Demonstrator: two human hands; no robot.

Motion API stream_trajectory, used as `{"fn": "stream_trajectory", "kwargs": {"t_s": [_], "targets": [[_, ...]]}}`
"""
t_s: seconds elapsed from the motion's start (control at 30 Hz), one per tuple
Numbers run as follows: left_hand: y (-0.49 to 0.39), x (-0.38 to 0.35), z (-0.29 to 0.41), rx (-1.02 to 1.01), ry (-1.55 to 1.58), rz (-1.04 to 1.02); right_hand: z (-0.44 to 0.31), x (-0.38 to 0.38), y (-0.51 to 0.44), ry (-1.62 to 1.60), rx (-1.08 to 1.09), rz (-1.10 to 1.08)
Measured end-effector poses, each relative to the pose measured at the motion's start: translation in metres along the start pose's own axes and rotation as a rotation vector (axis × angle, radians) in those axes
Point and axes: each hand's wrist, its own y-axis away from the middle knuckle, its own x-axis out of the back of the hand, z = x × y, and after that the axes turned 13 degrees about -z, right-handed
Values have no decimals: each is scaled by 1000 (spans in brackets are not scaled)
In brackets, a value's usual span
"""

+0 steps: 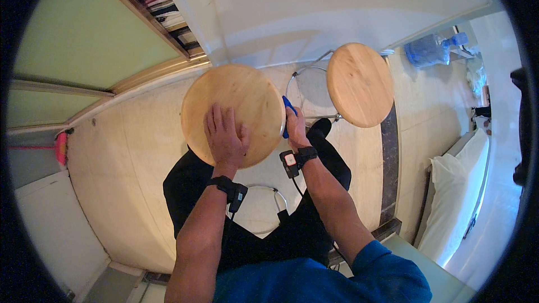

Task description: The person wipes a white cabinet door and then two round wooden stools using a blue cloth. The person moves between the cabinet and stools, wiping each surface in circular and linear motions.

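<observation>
A round wooden stool seat (257, 88) is before me, above my right knee. My left hand (225, 134) rests flat on its top, with nothing under the palm but the wood. At the right edge of that seat, my right hand (297, 126) holds a blue cloth (288, 105) against the rim; part of the cloth is hidden behind the fingers. A second round wooden stool (360, 84) with metal legs stands beyond my right hand, apart from the first seat. Both wrists wear black straps with small devices.
A white panel (294, 17) rises behind the stools. Shelves with folded clothes (162, 4) are at the upper left. A metal ring of a stool shows between my legs. To the right lie a large blue water bottle (427, 50) and white bedding (454, 193). My foot is close to the second stool.
</observation>
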Motion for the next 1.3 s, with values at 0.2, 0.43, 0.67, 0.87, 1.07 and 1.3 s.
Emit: {"fn": "stream_trajectory", "kwargs": {"t_s": [0.2, 0.43, 0.67, 0.87, 1.07, 1.3], "targets": [[-1, -1, 0, -2, -14, 6, 36, 9, -18, -80, 367, -336], [0, -2, -2, 1, -29, 8, 14, 0, -14, -991, -435, -217], [4, -3, -4, -11, 34, 48, -19, -10, 15, -1069, -410, -66], [14, -4, -20, -44, 106, 83, -24, -12, 25, -899, -459, -34], [50, 15, -59, -63, 91, 161, -19, -60, 84, -549, -112, -32], [75, 39, -106, -38, 125, 159, -66, -95, 153, -633, -125, -194]]}}
